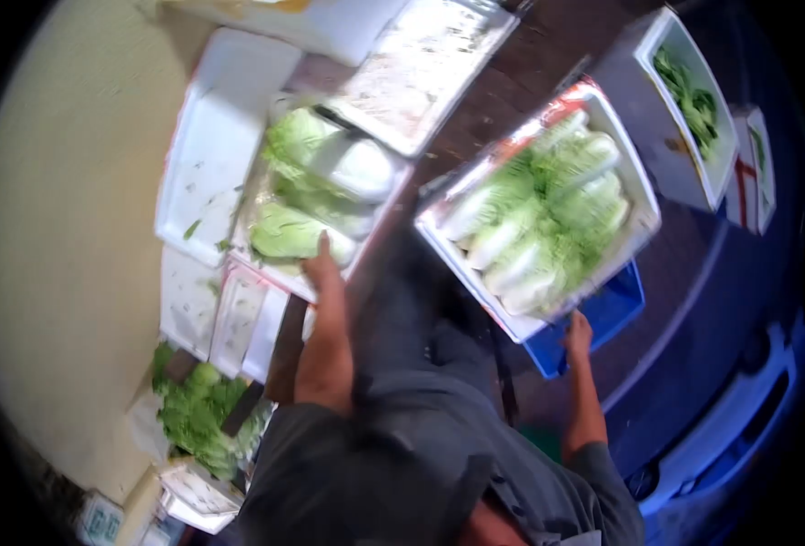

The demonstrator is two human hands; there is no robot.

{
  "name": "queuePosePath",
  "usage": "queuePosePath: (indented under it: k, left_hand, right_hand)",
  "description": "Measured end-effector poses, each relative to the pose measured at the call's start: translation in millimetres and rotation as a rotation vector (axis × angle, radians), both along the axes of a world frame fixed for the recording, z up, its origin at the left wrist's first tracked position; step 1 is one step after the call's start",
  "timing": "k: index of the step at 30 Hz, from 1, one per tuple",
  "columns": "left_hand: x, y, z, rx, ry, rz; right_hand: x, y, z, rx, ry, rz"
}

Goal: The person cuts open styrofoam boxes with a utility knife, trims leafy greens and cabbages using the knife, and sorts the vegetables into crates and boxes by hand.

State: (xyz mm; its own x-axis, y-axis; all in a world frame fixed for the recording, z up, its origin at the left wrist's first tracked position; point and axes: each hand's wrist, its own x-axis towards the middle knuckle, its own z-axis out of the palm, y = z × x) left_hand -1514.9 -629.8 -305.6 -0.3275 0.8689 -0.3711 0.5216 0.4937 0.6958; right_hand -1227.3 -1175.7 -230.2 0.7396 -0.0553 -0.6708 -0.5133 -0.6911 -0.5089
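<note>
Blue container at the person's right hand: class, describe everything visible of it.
The blue container looks like plastic, with straight edges and angled corners. It is on the person's right. The white box of cabbages hides part of it; whether they touch is unclear. The right hand appears closed on its near edge. Its contents cannot be seen.

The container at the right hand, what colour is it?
The container is blue; it shows best in the head view.
</note>
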Motion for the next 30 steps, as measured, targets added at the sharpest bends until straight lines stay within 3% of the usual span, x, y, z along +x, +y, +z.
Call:
queuePosePath:
  k: [3,4,5,8,10,12,14,21,24,25,26,27,28,30]
  left_hand:
    - [1,-10,-4,-0.036,-0.395,0.021]
    - [16,-16,26,0.016,-0.519,0.040]
    - [-4,-16,6,-0.122,-0.529,0.076]
    - [42,-17,73,-0.223,-0.056,0.016]
    - [27,-17,32,-0.034,-0.122,-0.004]
    - [9,-16,-5,0.065,0.101,-0.001]
    - [8,-11,-6,0.182,-0.179,-0.015]
    - [-8,5,-13,-0.015,-0.056,-0.147]
    - [3,8,3,-0.349,0.192,-0.183]
    - [8,-3,28,-0.219,-0.386,-0.141]
    - [-30,5,-35,-0.326,-0.183,-0.086]
    - [-42,-3,-43,-0.273,-0.424,0.027]
    - [4,-16,45,-0.251,-0.533,0.153]
    - [4,-28,87,-0.234,-0.445,0.075]
  right_hand:
    - [-15,15,8,0.010,-0.014,0.036]
    - [-19,14,-4,0.015,0.037,-0.042]
    - [-21,20,-5,0.007,0.049,-0.048]
    - [-29,30,-13,0.043,0.031,-0.020]
    - [-25,33,-14,0.099,0.100,-0.056]
    - [-24,50,-3,0.061,0.076,-0.136]
    - [-23,45,-1,0.105,0.083,-0.095]
    - [-24,38,-21,0.127,0.094,-0.111]
    - [-22,48,0,0.069,-0.019,-0.094]
    - [-24,51,-5,-0.006,-0.147,-0.034]
    - [-25,56,5,0.001,-0.040,-0.129]
    - [-24,60,-4,-0.019,-0.120,-0.104]
    - [-22,57,-8,0.001,-0.080,-0.078]
    - [-21,65,-15,-0.057,-0.116,-0.090]
